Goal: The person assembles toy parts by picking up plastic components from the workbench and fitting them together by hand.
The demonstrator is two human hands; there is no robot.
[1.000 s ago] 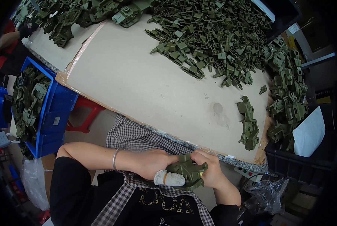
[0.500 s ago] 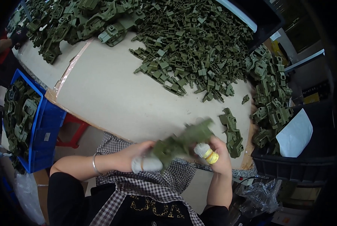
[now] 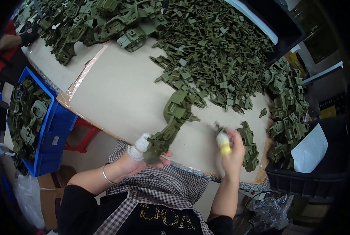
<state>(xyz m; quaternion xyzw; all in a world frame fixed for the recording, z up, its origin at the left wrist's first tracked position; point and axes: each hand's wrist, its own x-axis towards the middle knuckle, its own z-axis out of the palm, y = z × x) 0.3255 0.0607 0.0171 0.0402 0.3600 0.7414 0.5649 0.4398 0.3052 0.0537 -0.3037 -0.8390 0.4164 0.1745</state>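
My left hand (image 3: 137, 158) is closed on one end of a long olive-green plastic part (image 3: 177, 107), shaped like a toy vehicle chassis. The part slants up and away over the table, its wide boxy end near the heap of small pieces. White wrapping covers the left thumb. My right hand (image 3: 233, 150), its thumb wrapped in white and yellow, is closed on a small dark piece (image 3: 218, 126) blurred by motion. Just right of that hand lies a similar long green part (image 3: 250, 149).
A big heap of small green pieces (image 3: 222, 58) covers the far table. Larger green parts (image 3: 116, 19) lie far left, and more (image 3: 288, 113) line the right edge. A blue crate (image 3: 55, 137) of parts stands left; a black bin (image 3: 308, 178) right. A co-worker's gloved hand (image 3: 28, 36) shows far left.
My hands have moved apart. The long part, held in both hands before, now reaches forward from my left hand. My right hand has shifted right and shows a small piece. The view has shifted slightly.
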